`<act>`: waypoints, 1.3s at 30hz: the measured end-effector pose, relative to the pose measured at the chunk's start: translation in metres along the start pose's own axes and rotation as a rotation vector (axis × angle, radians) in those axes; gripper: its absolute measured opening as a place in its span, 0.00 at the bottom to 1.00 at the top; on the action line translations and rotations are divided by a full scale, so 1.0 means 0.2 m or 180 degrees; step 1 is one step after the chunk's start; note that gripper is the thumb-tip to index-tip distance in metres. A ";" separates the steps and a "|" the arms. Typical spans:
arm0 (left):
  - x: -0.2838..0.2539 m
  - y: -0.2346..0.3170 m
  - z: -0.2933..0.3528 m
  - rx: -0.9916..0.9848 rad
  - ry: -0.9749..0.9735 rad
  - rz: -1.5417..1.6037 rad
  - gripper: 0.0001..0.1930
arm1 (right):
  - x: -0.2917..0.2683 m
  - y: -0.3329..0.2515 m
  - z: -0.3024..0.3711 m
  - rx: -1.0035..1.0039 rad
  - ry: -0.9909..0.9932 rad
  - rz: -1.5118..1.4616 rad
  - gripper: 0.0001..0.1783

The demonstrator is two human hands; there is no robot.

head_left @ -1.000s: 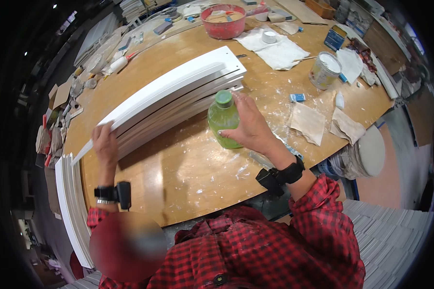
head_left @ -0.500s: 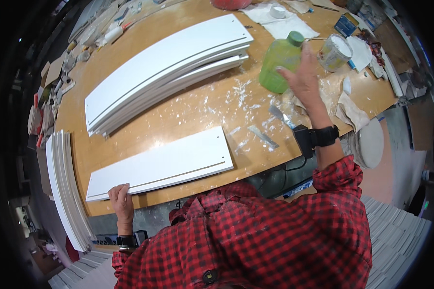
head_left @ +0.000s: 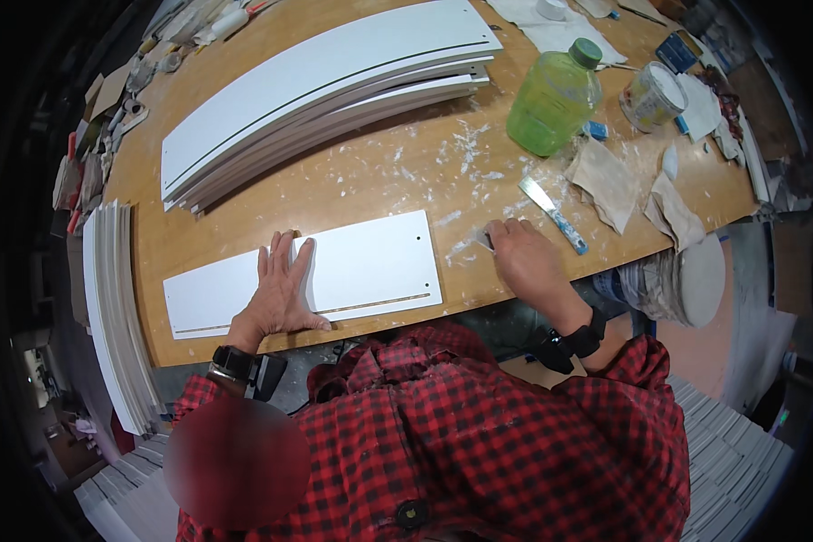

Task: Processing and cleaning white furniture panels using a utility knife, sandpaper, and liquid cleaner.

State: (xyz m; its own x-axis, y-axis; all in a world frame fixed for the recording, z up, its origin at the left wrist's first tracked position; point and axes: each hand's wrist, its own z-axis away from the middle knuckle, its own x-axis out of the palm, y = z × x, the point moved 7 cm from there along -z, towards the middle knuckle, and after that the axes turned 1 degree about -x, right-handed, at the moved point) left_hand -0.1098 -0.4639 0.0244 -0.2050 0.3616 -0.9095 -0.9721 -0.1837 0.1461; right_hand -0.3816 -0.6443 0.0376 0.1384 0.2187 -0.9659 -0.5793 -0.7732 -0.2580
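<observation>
A white-speckled wooden table (head_left: 352, 191) spreads before you. The white board (head_left: 375, 268) lies near its near edge, long axis running left to right. Your left hand (head_left: 278, 294) is nearer, flat on it with fingers apart. Your right hand (head_left: 535, 262) sits beyond the board's right end, fingers bunched at a thin grey piece (head_left: 487, 238); I cannot tell whether they clamp it. The putty knife (head_left: 556, 217) lies just right and farther.

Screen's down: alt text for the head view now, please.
A person's left hand is spread across a white grooved board on a table; the right hand curls over a mostly hidden gray piece. Beyond lies a stack of boards, with a green bottle and a putty knife to the right.
</observation>
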 end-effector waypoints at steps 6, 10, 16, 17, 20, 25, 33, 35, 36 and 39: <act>0.05 0.04 0.01 0.0167 -0.0053 0.0095 0.68 | 0.00 0.04 0.06 0.0122 -0.0022 -0.0047 0.07; 0.05 0.00 0.03 0.0276 0.0139 0.0089 0.64 | 0.03 0.08 0.02 0.0140 -0.0059 -0.0804 0.08; 0.02 -0.09 -0.01 0.0082 0.0964 0.0764 0.42 | -0.16 0.35 0.08 0.0789 0.1235 -0.0683 0.15; -0.01 -0.08 -0.04 0.0029 0.1303 0.1039 0.34 | -0.13 0.40 0.09 0.0735 0.1025 -0.0444 0.16; -0.04 -0.07 -0.13 -0.0209 0.1983 0.1199 0.12 | -0.09 0.46 0.10 0.0878 0.0661 -0.0304 0.18; -0.05 -0.10 -0.13 -0.0337 0.2237 0.1129 0.08 | -0.03 0.26 0.09 0.1032 0.0658 -0.0613 0.18; -0.04 -0.11 -0.12 -0.0375 0.2130 0.1267 0.05 | 0.10 -0.19 -0.01 0.0148 0.0396 -0.0743 0.26; -0.05 -0.11 -0.13 -0.0375 0.2106 0.1278 0.05 | 0.09 -0.21 -0.03 0.0140 0.0465 -0.0711 0.24; -0.05 -0.11 -0.13 -0.0357 0.2123 0.1290 0.05 | 0.09 -0.22 -0.04 0.0143 0.0546 -0.0675 0.22; -0.06 -0.11 -0.13 -0.0360 0.2134 0.1300 0.05 | 0.13 -0.19 -0.04 0.0415 0.0288 -0.0719 0.25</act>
State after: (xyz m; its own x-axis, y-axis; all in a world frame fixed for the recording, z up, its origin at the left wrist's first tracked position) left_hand -0.0832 -0.4883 0.0213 -0.3953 -0.3755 -0.8383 -0.8100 -0.2880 0.5109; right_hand -0.3487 -0.6140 0.0225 0.3437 0.3182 -0.8835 -0.6233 -0.6264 -0.4681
